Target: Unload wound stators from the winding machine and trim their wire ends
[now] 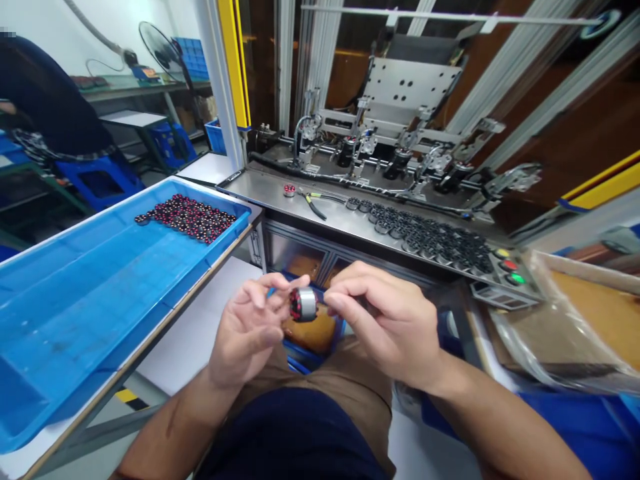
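Note:
A motor stator, a silver ring with red and black ends, is up in front of my lap between both hands. My left hand has its fingertips against the stator's left and upper side, its thumb lower and apart. Just right of the stator, my right hand pinches thumb and forefinger together; whatever lies in that pinch is too small to make out. On the metal ledge ahead are another red-ended stator, cutting pliers with black and yellow-green handles, and rows of black-topped stators.
To the left stands a blue tray with many red and black parts at its far end. Behind the ledge is a machine with several clamping stations. Push buttons sit at the ledge's right end. A bent-over person is at far left.

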A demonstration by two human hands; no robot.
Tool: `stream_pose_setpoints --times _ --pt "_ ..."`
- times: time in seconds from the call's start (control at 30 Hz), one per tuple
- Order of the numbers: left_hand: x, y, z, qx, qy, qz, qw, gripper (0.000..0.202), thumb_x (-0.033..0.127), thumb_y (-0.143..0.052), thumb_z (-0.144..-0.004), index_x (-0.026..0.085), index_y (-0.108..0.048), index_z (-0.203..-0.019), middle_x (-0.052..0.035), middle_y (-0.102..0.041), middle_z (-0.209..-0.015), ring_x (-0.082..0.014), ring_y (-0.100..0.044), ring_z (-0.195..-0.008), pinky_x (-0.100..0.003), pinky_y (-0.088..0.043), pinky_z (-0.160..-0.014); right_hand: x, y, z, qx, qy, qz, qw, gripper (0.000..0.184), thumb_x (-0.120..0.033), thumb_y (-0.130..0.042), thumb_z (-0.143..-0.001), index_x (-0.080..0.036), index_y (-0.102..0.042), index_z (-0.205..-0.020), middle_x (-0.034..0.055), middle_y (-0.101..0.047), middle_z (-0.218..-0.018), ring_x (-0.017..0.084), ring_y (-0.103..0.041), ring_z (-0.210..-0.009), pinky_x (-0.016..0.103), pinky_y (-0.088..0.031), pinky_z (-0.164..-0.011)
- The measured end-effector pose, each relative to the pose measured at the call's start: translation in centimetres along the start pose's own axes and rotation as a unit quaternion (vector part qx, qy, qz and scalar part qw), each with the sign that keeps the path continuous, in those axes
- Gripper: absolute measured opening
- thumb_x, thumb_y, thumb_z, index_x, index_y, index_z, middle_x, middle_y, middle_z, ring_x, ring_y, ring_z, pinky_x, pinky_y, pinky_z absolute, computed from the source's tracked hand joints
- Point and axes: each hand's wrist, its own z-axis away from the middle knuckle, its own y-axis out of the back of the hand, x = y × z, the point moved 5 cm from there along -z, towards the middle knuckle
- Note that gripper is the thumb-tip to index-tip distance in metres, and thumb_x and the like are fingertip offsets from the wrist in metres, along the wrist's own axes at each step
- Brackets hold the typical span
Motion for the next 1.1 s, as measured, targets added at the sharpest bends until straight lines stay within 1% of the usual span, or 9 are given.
stream_pose_setpoints --times 0.1,0.2,0.27,0.33,0.5,0.67,0.8,0.93,1.1 --pt "-0.7 0.1 -1.1 -0.005 0.046 0.031 0.998 0.031 0.044 -0.078 -0.075 0.026 -0.062 -0.095 -0.0016 -0.067 -0.106 -0.0261 -0.064 -0.116 -0.039 -0.053 -0.096 0.1 -0.2 0.0 -0.009 0.026 -0.072 0.997 0.013 -0.008 -0.063 -0.089 -0.016 -0.067 -0.080 0.0038 -0.067 -0.071 0.014 -0.063 -0.068 0.026 -0.053 -0.063" --pt "-3.3 -0.6 -1.7 -0.112 0.206 0.053 0.971 0.056 0.071 -0.054 -0.082 0.016 -0.066 -0.086 -0.0082 -0.071 -0.079 -0.0237 -0.071 -0.077 -0.032 -0.056 -0.067 0.1 -0.2 0.2 -0.043 0.057 -0.103 0.992 0.012 -0.009 -0.061 -0.089 -0.018 -0.068 -0.087 0.0042 -0.068 -0.075 0.014 -0.065 -0.070 0.027 -0.055 -0.064" --pt "-4.7 -1.0 -1.3 -0.189 0.298 0.072 0.933 0.064 0.073 -0.045 -0.084 0.013 -0.063 -0.072 -0.0067 -0.065 -0.057 -0.0203 -0.066 -0.053 -0.028 -0.050 -0.051 0.2 0.0 0.4 -0.052 0.069 -0.095 0.992 0.011 -0.009 -0.061 -0.090 -0.017 -0.069 -0.088 0.0049 -0.068 -0.075 0.014 -0.064 -0.069 0.026 -0.055 -0.063" --pt "-5.2 -1.2 -0.7 -0.234 0.329 0.082 0.911 0.061 0.069 -0.047 -0.086 0.011 -0.063 -0.077 -0.0080 -0.067 -0.057 -0.0211 -0.066 -0.049 -0.027 -0.049 -0.046 0.3 0.4 0.8 -0.046 0.078 -0.079 0.993 0.010 -0.009 -0.061 -0.090 -0.014 -0.069 -0.086 0.0057 -0.067 -0.073 0.014 -0.063 -0.068 0.026 -0.054 -0.062" --pt "-4.0 -1.9 -0.2 -0.199 0.248 0.046 0.947 0.032 0.033 -0.062 -0.091 0.017 -0.057 -0.118 -0.0075 -0.075 -0.088 -0.0194 -0.075 -0.070 -0.022 -0.057 -0.056 0.5 1.3 1.6 0.002 0.060 -0.014 0.998 0.008 -0.010 -0.064 -0.089 -0.015 -0.068 -0.083 0.0051 -0.067 -0.072 0.014 -0.062 -0.066 0.026 -0.052 -0.059" --pt "-2.3 -1.6 -0.4 -0.104 0.081 -0.010 0.991 0.032 0.001 -0.073 -0.077 0.023 -0.061 -0.096 0.0004 -0.065 -0.124 -0.0169 -0.070 -0.106 -0.024 -0.059 -0.085 0.8 1.5 2.0 0.046 0.007 0.024 0.999 0.013 -0.008 -0.063 -0.088 -0.015 -0.068 -0.078 0.0044 -0.067 -0.071 0.013 -0.062 -0.065 0.025 -0.052 -0.060" --pt "-2.0 -1.2 -0.8 -0.111 0.006 -0.016 0.994 0.027 0.005 -0.081 -0.070 0.022 -0.066 -0.086 0.0008 -0.069 -0.118 -0.0207 -0.061 -0.124 -0.032 -0.050 -0.106 0.9 1.2 2.0 0.045 0.009 -0.010 0.999 0.015 -0.008 -0.063 -0.088 -0.015 -0.067 -0.076 0.0032 -0.067 -0.069 0.013 -0.063 -0.065 0.025 -0.052 -0.061" --pt "-3.6 -1.2 -0.8 -0.141 0.097 -0.060 0.983 0.058 0.023 -0.088 -0.066 0.022 -0.065 -0.118 -0.0083 -0.071 -0.117 -0.0212 -0.068 -0.108 -0.028 -0.056 -0.092 1.2 1.2 2.2 0.026 0.023 -0.028 0.999 0.013 -0.007 -0.063 -0.087 -0.014 -0.068 -0.077 0.0044 -0.067 -0.070 0.014 -0.064 -0.066 0.025 -0.052 -0.062" --pt "-3.9 -1.0 -0.6 -0.097 0.039 -0.093 0.990 0.037 0.018 -0.080 -0.075 0.023 -0.070 -0.110 -0.0080 -0.070 -0.113 -0.0191 -0.069 -0.099 -0.029 -0.057 -0.087 1.2 1.5 2.6 0.058 -0.004 -0.011 0.998 0.014 -0.008 -0.063 -0.087 -0.015 -0.067 -0.075 0.0034 -0.066 -0.070 0.013 -0.063 -0.066 0.025 -0.051 -0.061"
